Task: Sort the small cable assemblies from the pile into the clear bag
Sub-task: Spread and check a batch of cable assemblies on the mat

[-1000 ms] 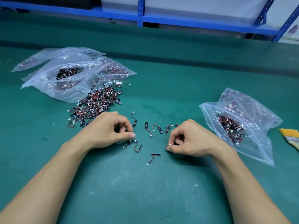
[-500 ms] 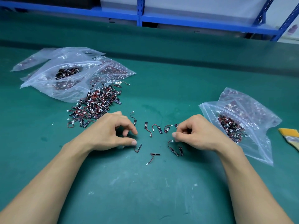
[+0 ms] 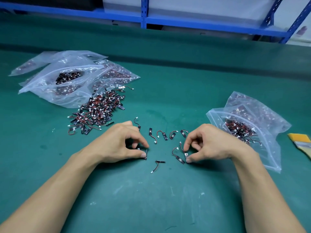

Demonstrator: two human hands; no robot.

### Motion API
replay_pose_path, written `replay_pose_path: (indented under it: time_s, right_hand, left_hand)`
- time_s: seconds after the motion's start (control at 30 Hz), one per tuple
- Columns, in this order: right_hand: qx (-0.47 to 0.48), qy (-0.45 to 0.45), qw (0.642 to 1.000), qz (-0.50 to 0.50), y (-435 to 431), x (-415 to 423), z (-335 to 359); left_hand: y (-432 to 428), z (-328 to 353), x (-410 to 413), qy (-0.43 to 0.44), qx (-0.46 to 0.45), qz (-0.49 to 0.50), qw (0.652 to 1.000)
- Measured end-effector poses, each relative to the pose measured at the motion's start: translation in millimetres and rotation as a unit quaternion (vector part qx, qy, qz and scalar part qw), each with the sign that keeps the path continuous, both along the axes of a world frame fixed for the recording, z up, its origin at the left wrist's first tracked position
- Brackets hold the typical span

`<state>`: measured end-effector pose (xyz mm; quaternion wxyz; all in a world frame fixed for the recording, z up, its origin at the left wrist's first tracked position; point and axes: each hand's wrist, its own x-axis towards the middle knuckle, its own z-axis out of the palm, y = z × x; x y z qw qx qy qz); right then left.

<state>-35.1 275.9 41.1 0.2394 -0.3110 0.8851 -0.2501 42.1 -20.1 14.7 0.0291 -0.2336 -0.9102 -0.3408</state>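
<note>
Small cable assemblies, each a short black strip with red and black wires ending in a white plug, lie in a loose pile (image 3: 97, 113) on a green work mat (image 3: 151, 199), up and to the left of the person's hands. Behind the pile sit several crumpled clear plastic zip bags (image 3: 50, 88) holding more of the same parts. To the right, well apart from the pile, another clear zip bag (image 3: 267, 157) lies on the mat with a dark cluster of assemblies inside. A few loose assemblies (image 3: 164, 134) are scattered in a row between the two hands, and one more assembly (image 3: 158, 164) lies nearer the viewer. The left hand (image 3: 121, 142) has its fingers curled, thumb and forefinger pinching a single black strip (image 3: 146, 154) stood on edge against the mat. The right hand (image 3: 207, 143) is curled too, thumb and forefinger pinching a second black strip (image 3: 186, 155), with a further assembly (image 3: 178, 158) lying just beside it. A yellow-handled brush (image 3: 301, 142) pokes in at the right edge, and a blue metal shelf frame (image 3: 143, 12) runs along the back
</note>
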Motion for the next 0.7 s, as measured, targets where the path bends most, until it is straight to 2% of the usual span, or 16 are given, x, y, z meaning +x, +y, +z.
replay_pose_path:
  time_s: [0.4,0.6,0.7]
  right_hand:
    - [0.024,-0.011,0.999,-0.029,7,-4,-1]
    - [-0.016,-0.021,0.998,-0.064,9,-4,-1]
    - [-0.048,0.014,0.993,-0.106,9,-7,-1]
  left_hand:
    - [7,-4,-1,-0.012,0.016,-0.022,1.000]
    - [10,-6,-2,0.004,0.022,-0.023,0.999]
    - [7,-5,-2,0.033,0.038,0.001,0.999]
